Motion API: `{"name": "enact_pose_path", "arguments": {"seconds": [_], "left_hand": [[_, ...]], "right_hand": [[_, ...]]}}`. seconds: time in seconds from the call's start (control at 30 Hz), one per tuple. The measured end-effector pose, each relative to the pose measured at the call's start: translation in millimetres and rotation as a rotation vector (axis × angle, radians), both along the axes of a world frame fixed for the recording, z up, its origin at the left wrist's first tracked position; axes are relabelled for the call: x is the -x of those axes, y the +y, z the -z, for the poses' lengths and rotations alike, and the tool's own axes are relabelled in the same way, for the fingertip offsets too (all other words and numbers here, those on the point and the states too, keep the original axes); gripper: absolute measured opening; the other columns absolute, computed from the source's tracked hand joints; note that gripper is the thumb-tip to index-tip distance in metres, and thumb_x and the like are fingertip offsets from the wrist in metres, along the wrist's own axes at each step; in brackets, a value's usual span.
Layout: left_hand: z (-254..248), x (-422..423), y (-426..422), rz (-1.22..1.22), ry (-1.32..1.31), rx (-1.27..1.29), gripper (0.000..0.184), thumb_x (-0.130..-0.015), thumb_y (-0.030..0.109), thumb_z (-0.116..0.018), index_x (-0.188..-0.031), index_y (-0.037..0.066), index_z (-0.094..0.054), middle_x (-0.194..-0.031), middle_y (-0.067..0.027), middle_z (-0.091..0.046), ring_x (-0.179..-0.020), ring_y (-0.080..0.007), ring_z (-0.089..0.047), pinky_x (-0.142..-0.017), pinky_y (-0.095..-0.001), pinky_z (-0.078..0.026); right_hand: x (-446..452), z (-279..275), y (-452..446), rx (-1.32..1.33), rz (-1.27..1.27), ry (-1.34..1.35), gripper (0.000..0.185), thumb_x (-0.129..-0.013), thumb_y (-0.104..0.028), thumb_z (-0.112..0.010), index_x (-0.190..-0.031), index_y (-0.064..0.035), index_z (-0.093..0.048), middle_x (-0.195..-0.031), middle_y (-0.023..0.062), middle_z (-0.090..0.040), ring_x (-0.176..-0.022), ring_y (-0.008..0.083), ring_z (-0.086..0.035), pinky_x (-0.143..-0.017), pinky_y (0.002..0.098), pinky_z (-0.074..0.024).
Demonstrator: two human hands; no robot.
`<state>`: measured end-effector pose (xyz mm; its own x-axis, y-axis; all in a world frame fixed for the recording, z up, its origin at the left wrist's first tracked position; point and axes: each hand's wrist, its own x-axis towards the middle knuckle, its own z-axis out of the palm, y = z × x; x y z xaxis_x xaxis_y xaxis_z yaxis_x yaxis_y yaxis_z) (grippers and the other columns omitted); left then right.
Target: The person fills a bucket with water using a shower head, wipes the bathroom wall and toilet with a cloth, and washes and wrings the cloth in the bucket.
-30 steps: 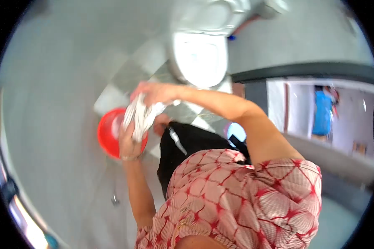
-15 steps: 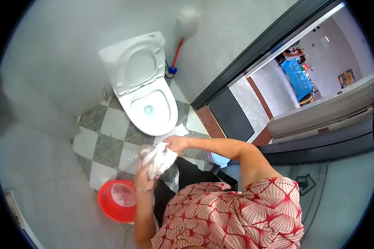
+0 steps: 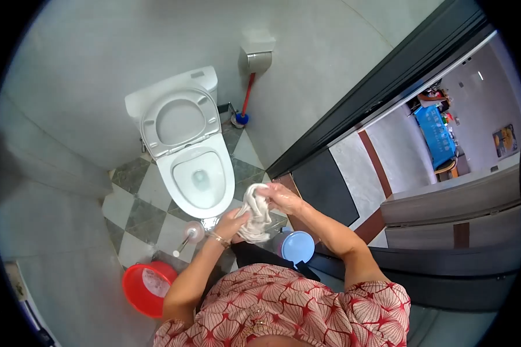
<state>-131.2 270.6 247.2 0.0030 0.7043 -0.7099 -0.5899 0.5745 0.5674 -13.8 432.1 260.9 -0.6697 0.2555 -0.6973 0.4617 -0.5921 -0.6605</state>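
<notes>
- Left hand (image 3: 231, 224): grip wrapped firmly round a bunched white fabric cloth (image 3: 256, 217), held between both hands.
- Right hand (image 3: 283, 199): grip seemingly pinching the cloth's upper end.
- Round red plastic bucket (image 3: 134, 290): lower left.
- White ceramic toilet (image 3: 190, 151): beyond, lid raised.

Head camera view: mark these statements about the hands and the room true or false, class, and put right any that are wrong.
1. The left hand and the right hand both hold the white cloth. True.
2. The toilet lid is closed over the bowl. False: it is raised and the bowl is uncovered.
3. The red bucket stands to the person's left. True.
4. The right hand is dipped in the red bucket. False: it is at the white cloth, well away from the red bucket.
5. The floor tiles are all one shade. False: light and dark ones alternate.
</notes>
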Motion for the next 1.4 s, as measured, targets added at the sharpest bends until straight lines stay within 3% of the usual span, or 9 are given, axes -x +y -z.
{"name": "enact_pose_path", "arguments": {"seconds": [0.13,0.47,0.63,0.73,0.97,1.03,1.1,1.3,1.4], "left_hand": [[-21,2,45,-0.383,-0.575,-0.395,0.043,-0.081,0.008,-0.044,-0.121,-0.001,-0.03,-0.113,-0.0127,-0.046,-0.102,-0.0228,-0.048,-0.089,-0.0345,-0.037],[27,-17,55,-0.592,-0.782,-0.311,0.042,-0.083,0.008,-0.038,-0.124,0.007,-0.027,-0.118,-0.0106,-0.04,-0.106,-0.0261,-0.042,-0.09,-0.0402,-0.035],[68,29,50,-0.233,-0.597,-0.148,0.045,-0.084,0.017,-0.043,-0.124,0.007,-0.026,-0.115,-0.0108,-0.041,-0.102,-0.0271,-0.045,-0.081,-0.0461,-0.041],[73,64,40,-0.153,-0.442,-0.003,0.044,-0.082,0.021,-0.047,-0.12,0.006,-0.031,-0.11,-0.0117,-0.044,-0.094,-0.0282,-0.049,-0.072,-0.0444,-0.045],[82,81,49,-0.161,-0.357,0.008,0.032,-0.081,0.023,-0.05,-0.107,0.005,-0.043,-0.093,-0.0116,-0.052,-0.079,-0.0247,-0.054,-0.064,-0.0343,-0.046],[81,85,58,-0.193,-0.342,0.017,0.031,-0.081,0.024,-0.05,-0.105,0.006,-0.045,-0.089,-0.0087,-0.054,-0.074,-0.0206,-0.055,-0.062,-0.0323,-0.046],[88,85,68,-0.209,-0.344,0.006,0.031,-0.081,0.024,-0.05,-0.105,0.006,-0.045,-0.087,-0.0072,-0.055,-0.073,-0.0196,-0.055,-0.062,-0.0318,-0.046],[100,96,123,-0.329,-0.33,-0.015,0.029,-0.08,0.025,-0.051,-0.101,0.006,-0.047,-0.081,-0.0051,-0.054,-0.067,-0.0171,-0.055,-0.056,-0.0278,-0.046],[119,102,153,-0.359,-0.323,0.048,0.028,-0.079,0.025,-0.052,-0.1,0.007,-0.047,-0.082,-0.0055,-0.054,-0.068,-0.018,-0.055,-0.057,-0.0281,-0.046]], "right_hand": [[-18,19,45,-0.026,0.257,0.342,0.038,-0.078,-0.022,-0.055,-0.111,-0.0094,-0.041,-0.097,0.0017,-0.051,-0.092,0.0124,-0.048,-0.074,0.0278,-0.0406],[-10,19,-1,0.067,-0.104,0.211,0.068,-0.075,-0.027,-0.059,-0.128,-0.0048,-0.022,-0.123,0.0085,-0.036,-0.108,0.0159,-0.038,-0.092,0.0277,-0.0293],[41,-18,50,-0.439,-0.843,-0.351,0.042,-0.071,-0.023,-0.061,-0.107,-0.0021,-0.051,-0.099,0.0079,-0.057,-0.091,0.016,-0.051,-0.084,0.0268,-0.0372],[48,28,102,-0.36,-0.524,-0.133,0.038,-0.074,-0.025,-0.059,-0.104,-0.003,-0.053,-0.098,0.0084,-0.058,-0.088,0.0166,-0.053,-0.082,0.0284,-0.0397],[96,-123,280,-1.357,-0.109,-0.261,0.052,-0.068,-0.033,-0.06,-0.115,-0.0154,-0.045,-0.099,0.0158,-0.054,-0.089,0.0254,-0.053,-0.071,0.035,-0.0442],[119,-176,319,-2.496,-0.065,-0.254,0.044,-0.07,-0.007,-0.053,-0.113,-0.0141,-0.047,-0.103,0.0101,-0.051,-0.082,0.0235,-0.055,-0.059,0.0309,-0.0463],[155,-238,327,-2.819,-0.216,-0.733,0.039,-0.071,-0.011,-0.051,-0.11,-0.0112,-0.05,-0.111,0.0093,-0.045,-0.096,0.0299,-0.048,-0.061,0.0357,-0.0459],[210,-227,443,-2.907,-0.28,-0.365,0.038,-0.076,-0.018,-0.042,-0.113,-0.0103,-0.046,-0.126,0.0093,-0.033,-0.109,0.0306,-0.035,-0.088,0.0472,-0.0295],[245,-142,497,-3.002,-0.557,-1.031,0.038,-0.075,-0.018,-0.045,-0.111,-0.0096,-0.048,-0.12,0.0095,-0.039,-0.11,0.0324,-0.035,-0.076,0.0469,-0.0352]]}}
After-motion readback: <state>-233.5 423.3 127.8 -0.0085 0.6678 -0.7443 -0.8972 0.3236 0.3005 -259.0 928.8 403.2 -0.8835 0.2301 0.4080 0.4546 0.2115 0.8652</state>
